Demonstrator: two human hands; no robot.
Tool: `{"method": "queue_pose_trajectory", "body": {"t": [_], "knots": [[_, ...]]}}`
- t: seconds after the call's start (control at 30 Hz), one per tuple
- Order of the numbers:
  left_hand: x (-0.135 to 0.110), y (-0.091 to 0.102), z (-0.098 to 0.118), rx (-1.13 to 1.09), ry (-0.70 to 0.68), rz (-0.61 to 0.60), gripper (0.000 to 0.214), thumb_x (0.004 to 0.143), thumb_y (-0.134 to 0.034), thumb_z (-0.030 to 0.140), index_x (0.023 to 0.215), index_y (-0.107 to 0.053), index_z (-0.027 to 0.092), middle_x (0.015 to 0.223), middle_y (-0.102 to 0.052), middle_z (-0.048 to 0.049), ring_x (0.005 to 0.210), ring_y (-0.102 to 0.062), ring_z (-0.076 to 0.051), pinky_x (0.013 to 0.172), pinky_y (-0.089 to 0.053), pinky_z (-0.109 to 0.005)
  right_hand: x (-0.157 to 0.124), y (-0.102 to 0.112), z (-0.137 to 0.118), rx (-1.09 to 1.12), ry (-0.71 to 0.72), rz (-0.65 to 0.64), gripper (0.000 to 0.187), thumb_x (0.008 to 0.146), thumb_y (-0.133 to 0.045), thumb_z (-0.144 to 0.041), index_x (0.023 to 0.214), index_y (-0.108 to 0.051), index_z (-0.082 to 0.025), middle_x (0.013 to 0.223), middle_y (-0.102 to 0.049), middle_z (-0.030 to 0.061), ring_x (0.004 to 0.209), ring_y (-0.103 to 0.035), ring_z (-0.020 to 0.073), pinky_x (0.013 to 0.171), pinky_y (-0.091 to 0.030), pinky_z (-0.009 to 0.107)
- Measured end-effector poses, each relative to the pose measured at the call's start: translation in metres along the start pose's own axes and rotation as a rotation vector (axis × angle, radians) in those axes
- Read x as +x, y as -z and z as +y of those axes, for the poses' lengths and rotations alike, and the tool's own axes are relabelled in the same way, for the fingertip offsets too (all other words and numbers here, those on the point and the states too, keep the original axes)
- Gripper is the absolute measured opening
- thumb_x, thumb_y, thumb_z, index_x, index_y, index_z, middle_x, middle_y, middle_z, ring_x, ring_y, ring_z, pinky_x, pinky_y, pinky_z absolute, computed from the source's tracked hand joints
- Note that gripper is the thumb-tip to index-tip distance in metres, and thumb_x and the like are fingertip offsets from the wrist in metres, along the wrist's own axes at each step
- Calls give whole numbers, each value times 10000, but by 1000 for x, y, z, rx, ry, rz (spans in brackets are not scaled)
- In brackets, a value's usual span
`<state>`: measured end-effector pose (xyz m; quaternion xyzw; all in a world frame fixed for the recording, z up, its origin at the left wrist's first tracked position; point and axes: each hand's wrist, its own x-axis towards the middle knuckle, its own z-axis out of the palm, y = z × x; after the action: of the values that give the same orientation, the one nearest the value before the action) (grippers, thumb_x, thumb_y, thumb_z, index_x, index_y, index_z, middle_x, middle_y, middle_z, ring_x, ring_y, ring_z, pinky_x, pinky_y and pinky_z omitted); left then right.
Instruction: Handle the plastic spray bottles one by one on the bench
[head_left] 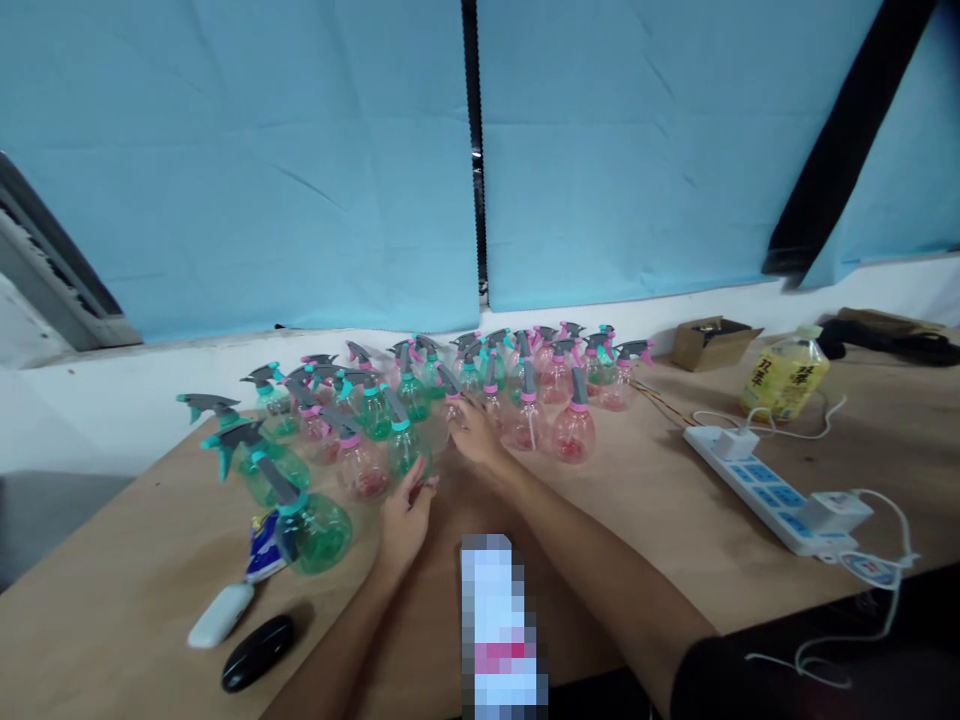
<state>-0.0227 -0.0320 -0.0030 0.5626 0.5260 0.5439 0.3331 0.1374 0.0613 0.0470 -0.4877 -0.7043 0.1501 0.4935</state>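
Note:
Many spray bottles with grey trigger heads stand on the wooden table in front of me. My right hand (pixel 472 430) reaches in among them, its fingers round a pink spray bottle (pixel 450 382) that the hand partly covers. Nearer to me, my left hand (pixel 409 505) has its fingers apart and holds nothing. Just beyond its fingertips stands a green spray bottle (pixel 405 445). Left of that is another pink spray bottle (pixel 363 468). A larger green spray bottle (pixel 315 532) stands closer to me on the left.
At left lie a blue packet (pixel 265 550), a white case (pixel 221 615) and a black case (pixel 258 653). On the right are a power strip (pixel 757 490) with cables, a yellow-labelled bottle (pixel 785 378) and a cardboard box (pixel 712 343). A pixelated patch hides the bottom middle.

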Motion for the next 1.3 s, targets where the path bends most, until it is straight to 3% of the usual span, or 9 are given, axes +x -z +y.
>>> {"method": "queue_pose_trajectory", "body": {"t": [0.13,0.27,0.5,0.67,0.83,0.93,1.0,1.13,1.3], "knots": [[0,0,-1,-34,-26,-45,640,836,-624,417,1422,-474,204,1452,-498,-144,1107,-666,-253,918,-556,-387,-2,2,-2,53,-31,-16,326,874,-537,-255,1180,-644,-283,1390,-524,41,1350,-348,261,1123,-207,482],[2,1,-4,-28,-34,-26,626,823,-640,401,1400,-498,203,1417,-537,-163,1065,-681,-252,874,-572,-377,-1,4,-7,50,-87,-66,375,868,-559,-308,1234,-637,-314,1402,-497,31,1277,-361,310,1093,-237,510],[5,1,-2,-74,-21,-7,554,782,-656,405,1276,-566,172,1265,-626,-161,905,-691,-204,764,-598,-364,-11,-1,-9,74,-40,130,267,877,-571,-367,1113,-636,-258,1223,-561,68,1220,-390,293,1064,-240,496],[4,0,5,-80,-2,13,466,764,-650,387,1164,-579,160,1037,-637,-84,751,-663,-155,637,-591,-309,-11,-7,-9,170,-63,246,449,831,-617,-359,1208,-437,-194,1151,-558,89,1123,-495,243,1032,-303,428],[1,0,8,-24,15,-24,395,788,-632,411,1092,-575,166,863,-616,-17,601,-631,-123,544,-544,-255,-6,-5,-14,318,-86,104,656,831,-616,-351,1382,-287,-216,1016,-627,53,959,-590,210,952,-393,379],[1,1,9,-20,25,-31,386,792,-627,434,1067,-574,169,842,-623,-14,552,-612,-114,498,-510,-235,-5,1,-16,329,-115,72,734,797,-637,-368,1423,-283,-222,945,-637,26,829,-596,187,860,-444,341],[1,1,9,-19,28,-29,382,791,-624,440,1060,-576,174,821,-627,-9,532,-598,-109,472,-484,-219,-5,5,-16,323,-110,53,625,783,-621,-340,1362,-412,-231,899,-634,8,764,-579,169,799,-461,312],[1,1,12,11,25,-26,352,784,-615,430,1027,-593,177,760,-627,3,500,-575,-105,438,-445,-198,-4,15,-13,438,-28,-22,273,753,-542,-228,999,-659,-215,803,-632,-3,716,-566,155,725,-468,279],[-1,1,12,50,2,-58,310,812,-579,441,965,-631,176,698,-622,3,512,-576,-116,450,-437,-199,-12,36,-9,711,-56,-307,353,678,-518,-157,966,-710,-225,816,-691,-3,719,-619,159,661,-475,261]]}}
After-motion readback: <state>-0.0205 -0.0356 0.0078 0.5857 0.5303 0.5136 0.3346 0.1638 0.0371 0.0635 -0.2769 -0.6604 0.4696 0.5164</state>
